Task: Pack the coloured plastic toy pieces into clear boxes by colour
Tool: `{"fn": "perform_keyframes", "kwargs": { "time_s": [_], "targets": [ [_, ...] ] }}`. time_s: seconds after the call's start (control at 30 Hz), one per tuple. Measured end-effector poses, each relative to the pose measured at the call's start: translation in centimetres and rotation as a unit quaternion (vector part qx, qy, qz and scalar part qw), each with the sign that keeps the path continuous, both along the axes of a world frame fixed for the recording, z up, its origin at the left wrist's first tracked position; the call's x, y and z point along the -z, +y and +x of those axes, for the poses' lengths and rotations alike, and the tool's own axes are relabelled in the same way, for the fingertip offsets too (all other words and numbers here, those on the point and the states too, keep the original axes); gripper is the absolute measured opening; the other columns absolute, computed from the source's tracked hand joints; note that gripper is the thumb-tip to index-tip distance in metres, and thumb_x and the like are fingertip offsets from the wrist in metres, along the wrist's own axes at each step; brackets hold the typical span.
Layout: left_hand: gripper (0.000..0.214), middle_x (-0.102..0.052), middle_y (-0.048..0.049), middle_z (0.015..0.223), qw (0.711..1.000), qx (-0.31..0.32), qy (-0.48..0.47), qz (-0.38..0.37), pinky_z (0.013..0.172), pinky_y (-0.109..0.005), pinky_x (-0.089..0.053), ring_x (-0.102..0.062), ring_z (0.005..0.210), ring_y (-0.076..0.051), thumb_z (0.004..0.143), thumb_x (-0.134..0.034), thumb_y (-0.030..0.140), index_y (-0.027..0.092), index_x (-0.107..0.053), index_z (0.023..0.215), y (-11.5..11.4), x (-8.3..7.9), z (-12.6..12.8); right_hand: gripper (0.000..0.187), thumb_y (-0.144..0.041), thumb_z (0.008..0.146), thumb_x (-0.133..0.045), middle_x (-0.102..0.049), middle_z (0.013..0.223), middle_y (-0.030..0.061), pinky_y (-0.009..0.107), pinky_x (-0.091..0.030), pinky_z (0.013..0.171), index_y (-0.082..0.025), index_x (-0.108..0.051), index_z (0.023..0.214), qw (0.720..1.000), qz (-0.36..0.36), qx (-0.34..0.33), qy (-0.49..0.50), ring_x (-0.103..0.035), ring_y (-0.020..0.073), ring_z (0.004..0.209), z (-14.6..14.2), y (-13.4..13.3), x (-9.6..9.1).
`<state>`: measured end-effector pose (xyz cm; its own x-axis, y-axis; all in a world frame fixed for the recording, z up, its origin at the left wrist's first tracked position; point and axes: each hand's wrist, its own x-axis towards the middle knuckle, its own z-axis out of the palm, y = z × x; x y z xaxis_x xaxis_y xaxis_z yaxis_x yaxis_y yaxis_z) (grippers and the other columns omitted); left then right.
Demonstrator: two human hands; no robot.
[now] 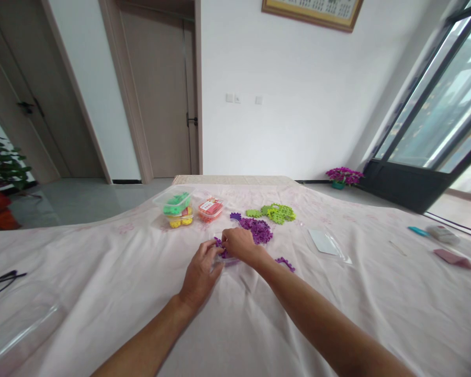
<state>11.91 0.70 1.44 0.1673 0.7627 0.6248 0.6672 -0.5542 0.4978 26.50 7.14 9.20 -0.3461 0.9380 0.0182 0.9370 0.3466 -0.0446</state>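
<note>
A small clear plastic box with purple notched plastic pieces in it sits between my hands. My left hand grips the box's left side, thumb at the near edge and fingers by the purple pieces. Over the box, my right hand has its fingers curled down onto a purple piece; its fingertips are partly hidden. Just behind it lies a loose pile of purple pieces. Another purple strip lies to the right of my right wrist.
Lime-green notched pieces lie farther back. Tubs of green, yellow and red pieces stand at the back left. A clear bag with a white card is right; a large clear container and black cord are left.
</note>
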Motion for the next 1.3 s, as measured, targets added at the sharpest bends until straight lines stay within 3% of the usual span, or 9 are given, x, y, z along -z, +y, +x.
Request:
{"fn": "perform_keyframes", "kwargs": {
  "time_s": [0.17, 0.3, 0.4, 0.5, 0.6, 0.77, 0.93, 1.3],
  "targets": [
    [0.032, -0.051, -0.0060, 0.127, 1.000, -0.001, 0.002, 0.001, 0.105, -0.040, -0.047, -0.054, 0.122, -0.022, 0.082, -0.058, 0.017, 0.025, -0.060, 0.113, 0.0, 0.1, 0.0, 0.020, -0.035, 0.082, -0.059, -0.074, 0.090, 0.0061, 0.025, -0.044, 0.068, -0.025, -0.074, 0.090, 0.998, -0.013, -0.052, 0.043, -0.068, 0.0206, 0.086, 1.0, 0.1, 0.0],
    [0.030, -0.051, -0.0056, 0.127, 1.000, -0.008, 0.002, -0.010, 0.106, -0.041, -0.046, -0.054, 0.121, -0.022, 0.082, -0.058, 0.016, 0.025, -0.061, 0.111, -0.1, -0.1, 0.0, 0.018, -0.025, 0.082, -0.056, -0.074, 0.086, 0.0018, 0.021, -0.040, 0.066, -0.022, -0.074, 0.086, 0.979, 0.017, -0.078, 0.190, -0.065, 0.0146, 0.078, 2.9, 0.9, -0.2],
    [0.030, -0.051, -0.0056, 0.128, 1.000, -0.007, 0.002, -0.019, 0.106, -0.041, -0.046, -0.053, 0.122, -0.022, 0.083, -0.059, 0.016, 0.025, -0.061, 0.111, -0.3, -0.3, 0.1, 0.019, -0.025, 0.082, -0.055, -0.072, 0.079, 0.0009, 0.021, -0.038, 0.063, -0.018, -0.073, 0.083, 0.954, 0.055, -0.044, 0.290, -0.061, 0.0125, 0.070, 5.2, 1.7, -0.5],
    [0.030, -0.051, -0.0056, 0.129, 1.000, -0.003, -0.002, -0.020, 0.106, -0.042, -0.046, -0.054, 0.121, -0.022, 0.083, -0.059, 0.017, 0.026, -0.061, 0.111, -0.3, -0.3, 0.1, 0.020, -0.029, 0.081, -0.055, -0.068, 0.071, 0.0001, 0.020, -0.035, 0.059, -0.017, -0.071, 0.078, 0.942, 0.083, 0.024, 0.323, -0.059, 0.0120, 0.065, 7.8, 2.2, -0.7],
    [0.030, -0.051, -0.0058, 0.128, 1.000, 0.000, -0.002, -0.013, 0.105, -0.043, -0.046, -0.054, 0.121, -0.022, 0.082, -0.059, 0.016, 0.026, -0.061, 0.111, -0.2, -0.2, 0.1, 0.020, -0.028, 0.080, -0.054, -0.065, 0.066, -0.0004, 0.021, -0.034, 0.058, -0.016, -0.070, 0.074, 0.949, 0.072, 0.065, 0.299, -0.057, 0.0118, 0.063, 10.2, 1.9, -0.9],
    [0.029, -0.052, -0.0060, 0.126, 1.000, -0.007, 0.002, -0.003, 0.103, -0.042, -0.048, -0.055, 0.118, -0.022, 0.082, -0.059, 0.016, 0.025, -0.061, 0.109, -0.2, -0.3, 0.1, 0.014, -0.028, 0.072, -0.062, -0.068, 0.071, -0.0007, 0.022, -0.034, 0.059, -0.019, -0.072, 0.075, 0.979, -0.061, 0.095, 0.168, -0.059, 0.0134, 0.068, 12.7, 0.2, -1.5],
    [0.029, -0.053, -0.0057, 0.126, 1.000, -0.016, 0.013, -0.003, 0.102, -0.041, -0.048, -0.056, 0.119, -0.022, 0.082, -0.060, 0.016, 0.026, -0.061, 0.109, -0.3, -0.4, 0.1, 0.035, -0.034, 0.056, -0.078, -0.071, 0.089, 0.0011, 0.024, -0.036, 0.063, -0.027, -0.074, 0.090, 0.988, -0.128, 0.078, 0.046, -0.062, 0.0188, 0.080, 13.4, -1.3, -0.9],
    [0.029, -0.051, -0.0065, 0.126, 1.000, -0.001, 0.007, 0.006, 0.103, -0.043, -0.048, -0.055, 0.120, -0.023, 0.083, -0.059, 0.016, 0.026, -0.060, 0.110, -0.1, 0.0, 0.1, 0.017, -0.017, 0.062, -0.069, -0.071, 0.080, 0.0012, 0.022, -0.034, 0.057, -0.022, -0.072, 0.078, 0.988, -0.125, 0.056, 0.067, -0.061, 0.0148, 0.071, 13.3, -1.0, 1.7]
  ]
}}
